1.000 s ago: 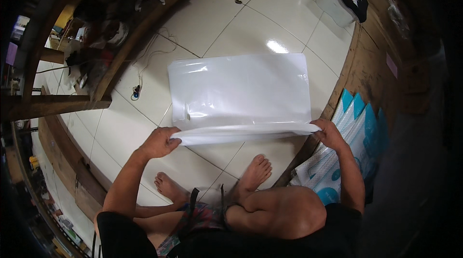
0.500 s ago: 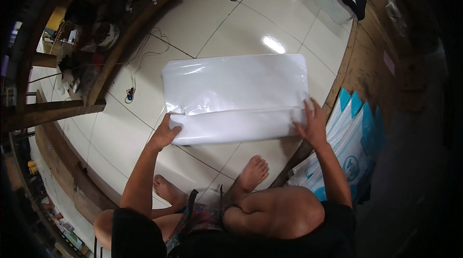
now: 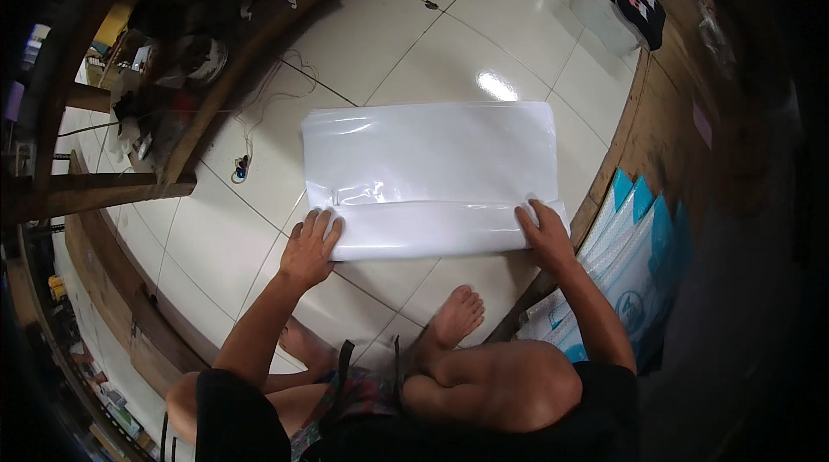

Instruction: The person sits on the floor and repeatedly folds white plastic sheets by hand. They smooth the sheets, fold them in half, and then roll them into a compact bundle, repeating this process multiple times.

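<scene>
Glossy white plastic sheets (image 3: 432, 151), seemingly stacked, lie on the tiled floor in front of me. Their near part is folded back into a flat band (image 3: 432, 229) across the near side. My left hand (image 3: 311, 246) rests on the left end of this band, palm down with fingers spread. On the right end lies my right hand (image 3: 547, 237), thumb and forefinger apart and pressing the plastic. Neither hand is wrapped around anything.
Blue-and-white plastic packages (image 3: 617, 281) lean at my right beside a wooden board (image 3: 617, 151). A wooden frame (image 3: 207, 117) with clutter stands at the left, near a thin cord (image 3: 242, 168). A translucent container (image 3: 604, 22) with a black cloth sits at the far right.
My left hand has gone from gripping the fold's left edge to lying spread on top. My right hand has moved inward onto the band. The view has shifted slightly.
</scene>
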{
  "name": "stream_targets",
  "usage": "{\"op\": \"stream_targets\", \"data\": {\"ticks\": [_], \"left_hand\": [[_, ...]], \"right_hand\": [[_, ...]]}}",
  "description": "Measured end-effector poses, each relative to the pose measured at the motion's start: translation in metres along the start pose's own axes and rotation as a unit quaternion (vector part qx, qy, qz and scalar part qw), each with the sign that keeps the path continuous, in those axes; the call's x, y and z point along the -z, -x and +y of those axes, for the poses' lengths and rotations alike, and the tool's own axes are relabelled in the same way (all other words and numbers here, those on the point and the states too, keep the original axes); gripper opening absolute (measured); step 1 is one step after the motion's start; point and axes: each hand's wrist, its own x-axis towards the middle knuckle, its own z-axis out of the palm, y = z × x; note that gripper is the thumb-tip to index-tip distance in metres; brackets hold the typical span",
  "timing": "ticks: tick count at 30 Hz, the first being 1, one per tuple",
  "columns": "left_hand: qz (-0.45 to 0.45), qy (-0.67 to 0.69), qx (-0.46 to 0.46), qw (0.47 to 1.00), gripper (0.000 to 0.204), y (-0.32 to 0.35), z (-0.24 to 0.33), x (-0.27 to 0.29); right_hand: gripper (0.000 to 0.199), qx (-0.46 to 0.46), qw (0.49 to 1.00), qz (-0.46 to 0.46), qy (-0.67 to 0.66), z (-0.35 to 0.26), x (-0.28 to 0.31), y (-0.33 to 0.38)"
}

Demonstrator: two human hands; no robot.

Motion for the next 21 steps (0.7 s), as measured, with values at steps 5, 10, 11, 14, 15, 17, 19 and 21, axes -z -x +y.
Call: {"op": "stream_targets", "data": {"ticks": [5,10,11,14,15,17,19,21], "left_hand": [[-0.024,0.064,0.043,0.997,0.074,-0.008,0.006,0.003],[0.022,0.215,0.081,0.973,0.049,-0.004,-0.011,0.000],[0.020,0.243,0.083,0.966,0.044,-0.009,-0.018,0.005],[-0.067,0.377,0.123,0.915,0.037,-0.025,-0.039,0.030],[-0.110,0.427,0.141,0.886,0.036,-0.031,-0.048,0.036],[-0.150,0.538,0.172,0.812,0.055,-0.034,-0.062,0.036],[-0.108,0.668,0.276,0.682,0.066,-0.031,-0.059,0.034],[-0.062,0.658,0.318,0.680,0.079,-0.026,-0.052,0.009]], "right_hand": [[0.077,-0.025,0.999,-0.040,0.014,0.017,0.026,-0.001],[0.066,-0.085,0.985,-0.071,-0.133,0.047,0.034,-0.007],[0.063,-0.112,0.975,-0.108,-0.157,0.049,0.044,-0.014],[0.062,-0.174,0.941,-0.140,-0.255,0.059,0.052,-0.023],[0.063,-0.191,0.927,-0.138,-0.292,0.063,0.052,-0.022],[0.069,-0.253,0.850,-0.068,-0.457,0.072,0.032,-0.013],[0.071,-0.324,0.793,-0.028,-0.515,0.077,0.015,-0.009],[0.070,-0.407,0.778,-0.022,-0.478,0.058,0.007,-0.020]]}}
